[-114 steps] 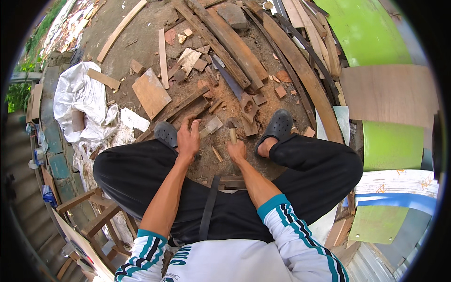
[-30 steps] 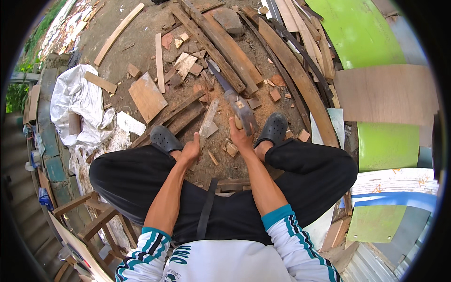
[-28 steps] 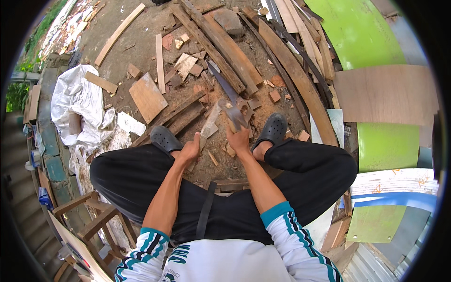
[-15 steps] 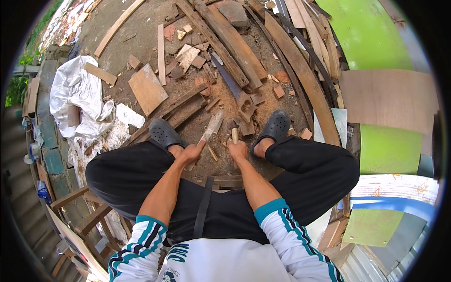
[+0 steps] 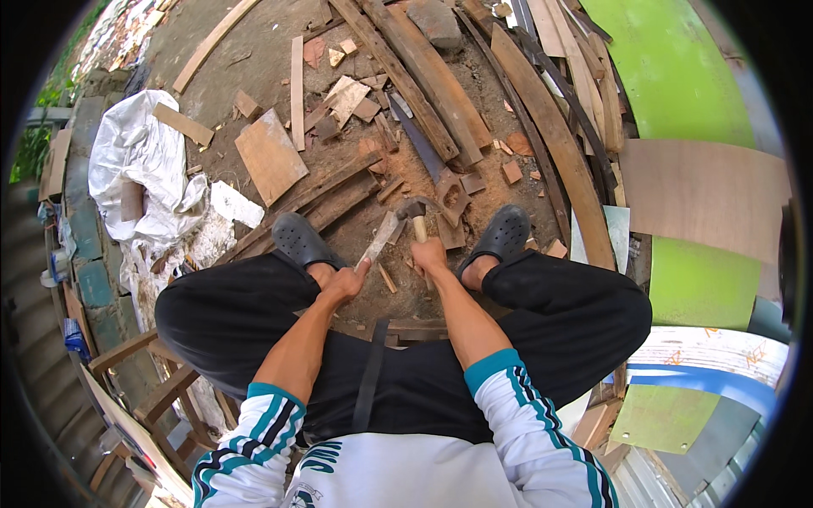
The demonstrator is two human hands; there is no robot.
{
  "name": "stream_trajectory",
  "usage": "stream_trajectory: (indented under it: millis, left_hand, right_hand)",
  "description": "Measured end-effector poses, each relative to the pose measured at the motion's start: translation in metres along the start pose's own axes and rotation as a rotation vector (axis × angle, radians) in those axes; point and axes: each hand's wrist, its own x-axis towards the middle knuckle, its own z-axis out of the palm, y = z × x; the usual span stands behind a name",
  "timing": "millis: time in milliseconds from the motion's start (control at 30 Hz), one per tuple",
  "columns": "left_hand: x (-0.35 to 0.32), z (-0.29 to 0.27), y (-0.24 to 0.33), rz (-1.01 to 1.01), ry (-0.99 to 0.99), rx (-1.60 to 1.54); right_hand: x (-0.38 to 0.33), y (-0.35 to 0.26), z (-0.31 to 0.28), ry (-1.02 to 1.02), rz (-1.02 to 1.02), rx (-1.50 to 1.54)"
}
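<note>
Working remotely, I have my left grip [image 5: 343, 285] pinching a pale strip [image 5: 380, 240] between the dark clogs [image 5: 502, 231], my right grip [image 5: 429, 252] wrapped around a hammer [image 5: 419, 227]; short taps, left fingers well back, seem wisest.

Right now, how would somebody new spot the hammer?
Find the two dark shoes near the middle. Between them, the right hand grips the hammer. Its tan handle and dark head set it apart from the pale flat strip in the left hand.
</note>
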Motion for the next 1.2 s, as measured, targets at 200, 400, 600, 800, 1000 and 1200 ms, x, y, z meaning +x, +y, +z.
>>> stream_trajectory:
  millis: [200,400,600,800,1000,1200]
  left_hand:
    - [0.02,0.012,0.0,0.035,0.142,-0.059]
    - [0.015,0.008,0.021,0.005,0.077,-0.04]
    - [0.008,0.003,0.022,-0.013,0.074,-0.038]
    - [-0.001,-0.001,0.03,-0.011,0.078,-0.007]
    - [-0.006,-0.007,0.024,-0.028,0.002,-0.153]
    - [0.011,0.013,0.02,0.06,-0.002,-0.604]
  right_hand:
    - [-0.033,-0.032,-0.017,0.261,-0.178,0.17]
    - [-0.024,-0.005,-0.01,0.028,-0.082,-0.217]
    - [-0.02,-0.005,-0.013,0.228,-0.203,0.046]
    - [-0.037,-0.006,-0.002,0.195,-0.267,-0.108]
    - [-0.026,-0.018,-0.027,0.008,0.006,-0.237]
    - [-0.02,0.022,0.002,0.066,0.052,-0.014]
